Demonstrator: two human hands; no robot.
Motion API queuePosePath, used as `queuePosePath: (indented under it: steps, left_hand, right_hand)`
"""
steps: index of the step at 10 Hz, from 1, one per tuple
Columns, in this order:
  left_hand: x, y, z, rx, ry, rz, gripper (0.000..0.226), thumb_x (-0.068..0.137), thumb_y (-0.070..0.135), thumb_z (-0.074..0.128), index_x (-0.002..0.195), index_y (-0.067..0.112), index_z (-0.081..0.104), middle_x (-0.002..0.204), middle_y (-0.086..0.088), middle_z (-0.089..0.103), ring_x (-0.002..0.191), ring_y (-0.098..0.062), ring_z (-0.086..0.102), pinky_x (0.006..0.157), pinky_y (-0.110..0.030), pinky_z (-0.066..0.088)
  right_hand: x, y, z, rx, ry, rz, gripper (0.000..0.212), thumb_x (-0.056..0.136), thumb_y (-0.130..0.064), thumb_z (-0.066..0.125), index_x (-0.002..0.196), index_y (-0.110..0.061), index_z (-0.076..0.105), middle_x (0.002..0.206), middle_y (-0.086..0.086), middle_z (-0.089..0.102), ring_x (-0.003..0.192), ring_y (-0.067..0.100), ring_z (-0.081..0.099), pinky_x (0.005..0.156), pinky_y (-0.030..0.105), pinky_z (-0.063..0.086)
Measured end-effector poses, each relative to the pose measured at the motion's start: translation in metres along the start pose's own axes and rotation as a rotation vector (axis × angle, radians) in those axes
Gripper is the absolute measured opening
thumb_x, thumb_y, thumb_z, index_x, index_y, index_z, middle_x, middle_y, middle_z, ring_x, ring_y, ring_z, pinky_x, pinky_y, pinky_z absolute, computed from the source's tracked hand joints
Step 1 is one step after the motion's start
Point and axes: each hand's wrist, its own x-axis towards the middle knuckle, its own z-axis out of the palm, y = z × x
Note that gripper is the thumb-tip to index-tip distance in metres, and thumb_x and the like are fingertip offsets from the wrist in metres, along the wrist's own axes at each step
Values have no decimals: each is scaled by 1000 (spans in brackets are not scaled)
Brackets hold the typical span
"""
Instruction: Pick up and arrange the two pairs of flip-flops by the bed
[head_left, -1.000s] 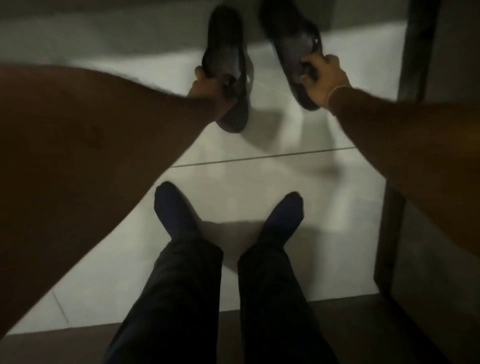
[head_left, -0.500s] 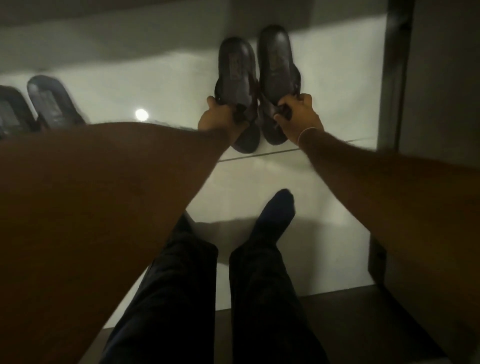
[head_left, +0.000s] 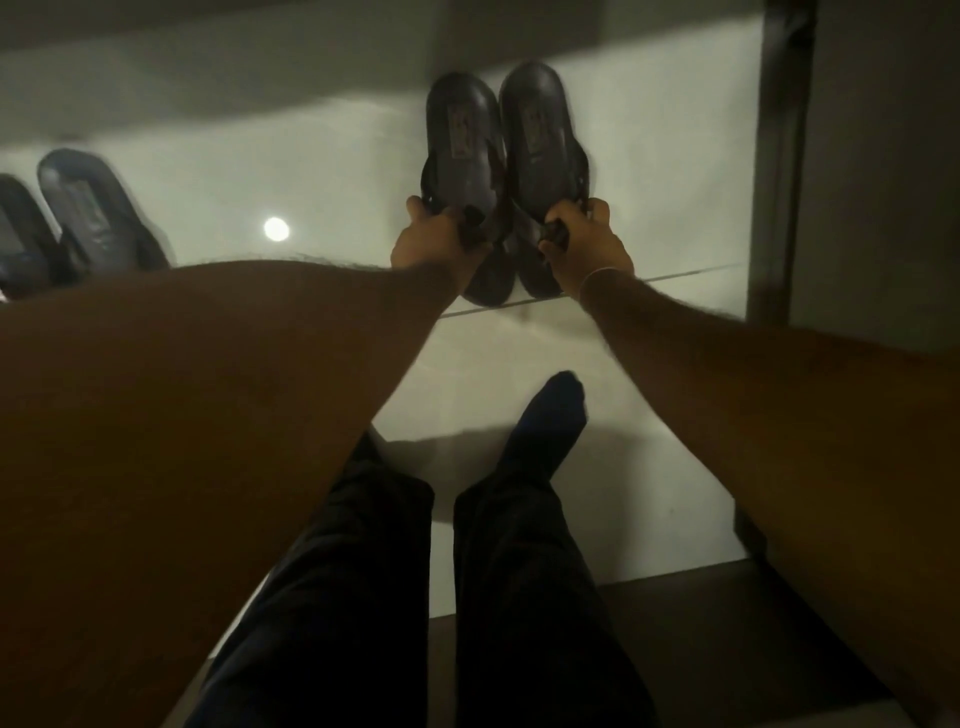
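Two dark flip-flops lie side by side, touching, on the pale tiled floor at upper centre. My left hand grips the strap of the left flip-flop. My right hand grips the strap of the right flip-flop. Whether their soles rest fully on the floor I cannot tell. A second pair sits at the far left: one flip-flop shows clearly, the other is cut by the frame edge and partly hidden behind my left forearm.
My legs in dark trousers and socks stretch over the floor below the hands. A dark vertical frame stands at the right. A shadowed edge runs along the top. A bright light reflection lies on the tiles.
My hands have brought the two flip-flops from apart and lifted to side by side and touching. The view has shifted right, revealing the second pair at the left.
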Motion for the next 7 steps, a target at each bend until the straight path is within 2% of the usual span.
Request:
queuePosePath:
  steps: [2, 3, 4, 5, 6, 7]
  left_hand:
    - [5, -6, 4, -23, 5, 19, 53, 89, 57, 69, 133, 29, 62, 137, -11, 44, 84, -26, 56, 83, -33, 45]
    - [-7, -11, -1, -148, 4, 46, 77, 87, 52, 75, 153, 33, 39, 149, -9, 40, 96, -25, 59, 89, -37, 52]
    - [-43, -27, -10, -83, -7, -11, 102, 92, 58, 69, 167, 38, 2, 177, -15, 3, 132, -46, 58, 104, -54, 54]
    - [-103, -41, -30, 50, 37, -83, 94, 99, 67, 51, 167, 42, -10, 179, -9, -13, 154, -47, 32, 115, -61, 44]
    - [-150, -54, -67, 221, 76, -28, 80, 106, 67, 28, 168, 37, -13, 179, -7, -13, 164, -39, 6, 131, -55, 17]
    - [-185, -70, -117, 340, 191, -25, 74, 106, 65, 5, 168, 30, -16, 178, -3, -16, 164, -26, -11, 133, -51, -1]
  right_hand:
    - [1, 1, 2, -25, 4, -3, 37, 103, -41, 61, 138, -31, 55, 161, 9, 36, 126, 41, 63, 113, 50, 52]
    - [-5, 1, 3, -127, 19, 4, 58, 103, -48, 59, 157, -40, 42, 175, 11, 18, 146, 47, 47, 123, 56, 41]
    - [-23, -12, 3, -261, 140, -45, 75, 104, -54, 49, 169, -41, 15, 181, 14, 0, 163, 51, 12, 131, 64, 17]
    - [-58, -41, -2, -297, 197, -105, 81, 103, -56, 47, 171, -37, 7, 181, 15, 1, 167, 43, 5, 132, 65, 9]
    - [-101, -92, -12, -332, 219, -190, 81, 105, -60, 42, 172, -33, 5, 182, 13, 2, 168, 38, 4, 132, 65, 11]
    - [-143, -142, -21, -369, 238, -362, 77, 107, -63, 32, 172, -34, 2, 182, 9, 1, 169, 34, 3, 133, 63, 9]
